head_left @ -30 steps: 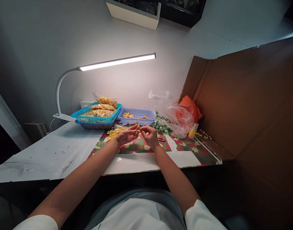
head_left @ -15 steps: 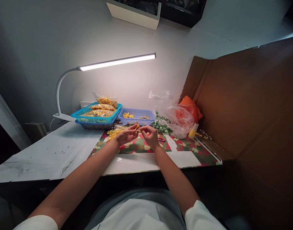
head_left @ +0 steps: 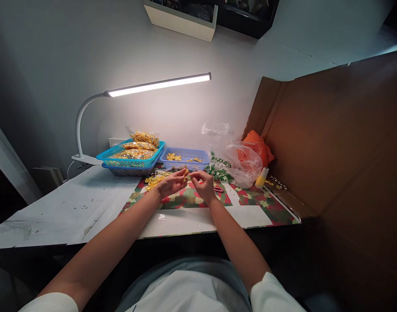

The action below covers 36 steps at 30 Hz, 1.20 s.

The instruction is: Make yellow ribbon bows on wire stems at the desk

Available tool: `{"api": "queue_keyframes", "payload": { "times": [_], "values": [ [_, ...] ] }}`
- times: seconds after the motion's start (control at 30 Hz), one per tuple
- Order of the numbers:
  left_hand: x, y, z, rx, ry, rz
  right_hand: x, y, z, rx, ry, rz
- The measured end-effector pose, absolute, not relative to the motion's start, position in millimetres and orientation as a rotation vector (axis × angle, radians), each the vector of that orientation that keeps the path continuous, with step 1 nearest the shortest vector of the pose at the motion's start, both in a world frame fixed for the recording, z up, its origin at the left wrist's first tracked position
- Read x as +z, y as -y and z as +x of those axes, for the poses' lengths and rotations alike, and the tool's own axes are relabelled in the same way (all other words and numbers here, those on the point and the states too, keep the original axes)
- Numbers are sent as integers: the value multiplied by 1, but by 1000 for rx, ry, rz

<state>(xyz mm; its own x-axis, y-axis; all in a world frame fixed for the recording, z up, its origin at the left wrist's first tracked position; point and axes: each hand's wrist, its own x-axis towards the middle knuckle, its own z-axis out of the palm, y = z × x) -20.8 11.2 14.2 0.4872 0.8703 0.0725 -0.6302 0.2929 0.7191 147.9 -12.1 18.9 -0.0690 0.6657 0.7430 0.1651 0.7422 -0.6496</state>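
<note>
- Almost nothing changes over the last second: both hands stay raised over the table, fingertips nearly meeting, which suggests close work on one spot.
- The left hand has a narrow grip, pinching a small yellow piece upright between thumb and fingers, above the table's patterned covering.
- The right hand is just beside it, thumb and fingertips drawn together; whether its grip holds anything, I cannot tell.
- A pile of yellow pieces lies by the left hand, seemingly undisturbed.
- Behind the hands, a purple basket holds more yellow bits, unchanged, so no addition shows there.
</note>
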Motion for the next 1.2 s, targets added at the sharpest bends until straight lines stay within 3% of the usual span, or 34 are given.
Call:
{"api": "queue_keyframes", "payload": {
  "times": [0.83, 1.2],
  "values": [
    [18, -6, -14, 1040, -411, 806, 8, 4, 135, 860, 1457, -651],
    [15, -20, -20, 1175, -551, 924, 3, -9, 141, 640, 1562, -822]
  ]
}}
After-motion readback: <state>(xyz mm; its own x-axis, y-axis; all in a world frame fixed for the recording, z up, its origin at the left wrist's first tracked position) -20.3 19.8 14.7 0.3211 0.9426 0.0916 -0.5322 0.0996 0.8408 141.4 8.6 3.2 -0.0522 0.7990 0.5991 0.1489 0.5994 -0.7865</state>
